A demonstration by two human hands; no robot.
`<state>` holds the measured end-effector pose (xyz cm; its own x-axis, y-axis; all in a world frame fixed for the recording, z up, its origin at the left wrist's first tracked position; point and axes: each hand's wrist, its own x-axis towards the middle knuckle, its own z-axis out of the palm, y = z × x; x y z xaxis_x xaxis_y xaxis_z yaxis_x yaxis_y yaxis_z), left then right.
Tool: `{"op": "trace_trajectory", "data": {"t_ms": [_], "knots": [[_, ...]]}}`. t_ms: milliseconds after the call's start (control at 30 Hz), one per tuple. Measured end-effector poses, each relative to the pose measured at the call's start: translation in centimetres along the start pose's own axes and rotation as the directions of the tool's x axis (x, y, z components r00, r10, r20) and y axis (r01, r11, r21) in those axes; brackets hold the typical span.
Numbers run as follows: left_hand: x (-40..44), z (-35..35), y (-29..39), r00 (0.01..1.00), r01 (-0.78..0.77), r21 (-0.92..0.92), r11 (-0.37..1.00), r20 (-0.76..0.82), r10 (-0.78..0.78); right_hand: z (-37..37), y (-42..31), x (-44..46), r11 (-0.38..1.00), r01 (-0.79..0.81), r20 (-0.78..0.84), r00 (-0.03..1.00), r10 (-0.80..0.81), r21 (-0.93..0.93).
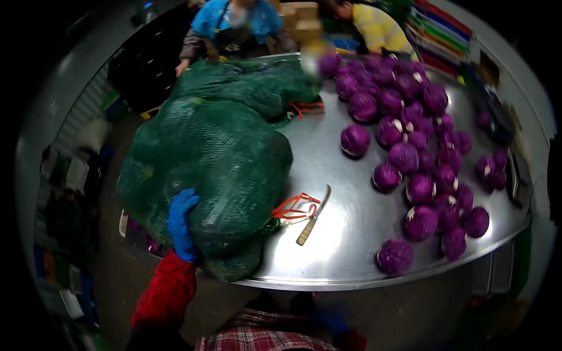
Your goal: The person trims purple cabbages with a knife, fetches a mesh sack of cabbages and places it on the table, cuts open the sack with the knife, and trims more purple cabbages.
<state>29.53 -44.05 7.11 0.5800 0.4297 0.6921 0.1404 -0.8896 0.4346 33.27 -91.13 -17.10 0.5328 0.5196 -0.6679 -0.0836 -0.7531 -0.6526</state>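
My left hand (184, 224), in a blue glove, lies against the near left side of a full green mesh sack (216, 152). Its fingers look stretched along the netting. My right hand (332, 320), also in blue, hangs low by my body below the table edge; it is dark and smeared, so its fingers cannot be made out. Beside the sack, a curved knife (314, 217) with a pale handle rests on the metal table (345, 234). Orange-red ties (295, 207) trail from the sack's mouth, partly at the knife.
Behind lies a second green mesh sack (246, 88), a co-worker in blue (269, 23) touching its far edge. Many purple cabbages (404, 158) spread over the table's right half. Another person in yellow (377, 29) bends at the back. Cardboard boxes (301, 20) are stacked behind.
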Motion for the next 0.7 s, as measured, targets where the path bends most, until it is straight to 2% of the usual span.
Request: {"op": "trace_trajectory", "data": {"t_ms": [33,67,100,133,167,200,233,267,300,333,367,400,433,500,533,567,600,633,667,700], "knots": [[0.2,-0.2,-0.2,0.999,-0.048,0.093,0.994,0.003,0.048,-1.7,-3.1,-2.2,0.997,0.078,0.101,0.992,-0.075,-0.020],[0.1,-0.3,-0.9,0.997,-0.075,0.099,0.992,-0.005,0.076,-3.7,-6.3,-4.1,0.958,0.280,0.153,0.951,-0.267,-0.069],[0.6,-0.7,-0.1,0.999,-0.034,0.107,0.994,0.010,0.033,-5.9,-10.1,-5.5,0.844,0.522,0.183,0.847,-0.498,-0.120],[0.7,-0.8,-0.2,1.000,-0.030,0.097,0.995,0.010,0.029,-8.0,-14.2,-5.8,0.592,0.794,0.130,0.607,-0.784,-0.138],[0.5,-0.7,-0.6,0.999,-0.033,0.043,0.999,-0.007,0.033,-8.6,-16.6,-4.2,0.729,0.621,-0.078,0.774,-0.629,0.288],[0.8,-0.5,-0.8,0.998,-0.046,-0.020,0.999,-0.031,0.045,-9.2,-18.7,-1.7,0.650,0.353,-0.157,0.927,-0.341,0.673],[0.9,-0.8,-0.6,0.997,-0.062,-0.031,0.998,-0.053,0.060,-10.6,-19.8,1.7,0.842,0.271,-0.199,0.960,-0.199,0.467],[0.6,-1.0,-0.7,0.993,-0.089,-0.049,0.995,-0.086,0.085,-10.4,-21.3,4.8,0.943,0.293,-0.393,0.895,-0.213,0.156],[0.0,-0.9,-0.9,0.996,-0.059,-0.089,0.994,-0.070,0.053,-9.7,-22.3,7.9,0.958,0.241,-0.566,0.773,-0.286,-0.156],[-0.1,-0.7,-1.0,0.994,-0.082,-0.058,0.995,-0.078,0.077,-8.6,-23.0,10.2,0.950,0.259,-0.549,0.776,-0.311,-0.173],[-0.3,-0.7,-1.0,0.993,-0.078,-0.084,0.993,-0.095,0.070,-7.2,-23.7,12.3,0.893,0.118,-0.669,0.621,-0.408,-0.435],[-0.3,-1.1,-1.1,0.993,-0.076,-0.097,0.992,-0.095,0.067,-6.1,-24.5,14.2,0.775,-0.085,-0.721,0.440,-0.534,-0.626],[0.0,-2.2,-0.6,0.996,-0.068,-0.118,0.991,-0.062,0.061,-5.9,-24.5,15.8,0.764,-0.081,-0.713,0.435,-0.550,-0.640],[-0.6,-4.5,-0.8,0.992,-0.130,-0.102,0.986,-0.013,0.129,-7.0,-23.4,18.4,0.897,0.005,-0.728,0.582,-0.362,-0.442],[-0.4,-6.3,-1.1,0.988,-0.148,-0.083,0.986,0.020,0.150,-7.4,-23.9,18.3,0.911,-0.005,-0.769,0.539,-0.345,-0.412],[-1.1,-8.3,-1.8,0.984,-0.165,-0.064,0.984,0.053,0.168,-7.7,-23.9,18.0,0.978,0.168,-0.738,0.644,-0.203,-0.123],[-2.2,-10.1,-3.1,0.989,-0.140,-0.036,0.990,0.043,0.141,-7.6,-23.4,18.0,0.932,0.309,-0.649,0.752,-0.117,0.191],[-3.3,-11.8,-5.1,0.993,-0.115,0.005,0.993,0.026,0.115,-7.4,-22.6,17.8,0.784,0.458,-0.579,0.800,-0.157,0.419],[-4.7,-13.2,-7.4,0.998,-0.060,0.028,0.998,0.016,0.060,-7.3,-21.8,17.6,0.573,0.516,-0.504,0.841,-0.197,0.637],[-6.3,-14.6,-9.7,1.000,0.006,0.050,0.999,0.016,-0.007,-5.1,-23.4,14.8,0.518,0.643,-0.593,0.752,-0.288,0.564]]}}
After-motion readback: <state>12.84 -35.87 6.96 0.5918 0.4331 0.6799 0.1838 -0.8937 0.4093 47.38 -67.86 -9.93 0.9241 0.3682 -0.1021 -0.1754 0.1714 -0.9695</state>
